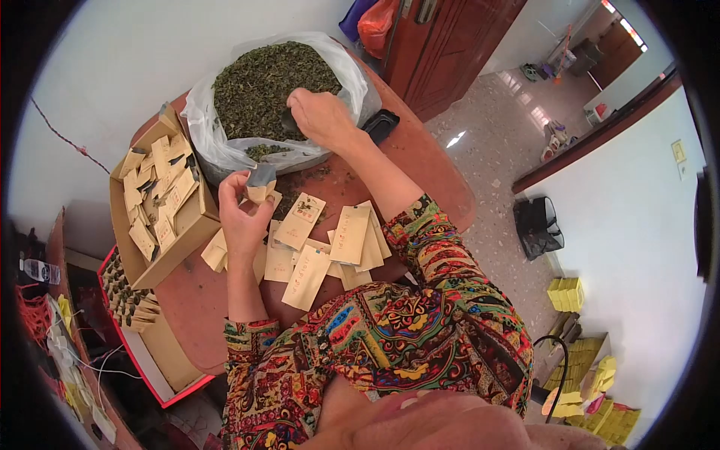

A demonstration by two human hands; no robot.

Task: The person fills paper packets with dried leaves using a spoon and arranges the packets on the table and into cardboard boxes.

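My left hand (244,214) is closed on a small paper packet (261,182), held upright with its dark grey inner side showing at the top. At the right part of a big plastic bag (201,112) of dried green leaves (262,86), my right hand (319,116) has its fingers closed over a dark object, mostly hidden under them. Below the bag, several flat tan packets (306,276) with red print lie overlapped on the reddish table, a few with leaf bits on them.
An open cardboard box (154,266) of packets stands at the left. Below it, a red-edged box (174,358) holds filled packets in rows. A black tray (380,125) lies right of the bag. Loose leaf crumbs (319,180) lie on the table (442,176).
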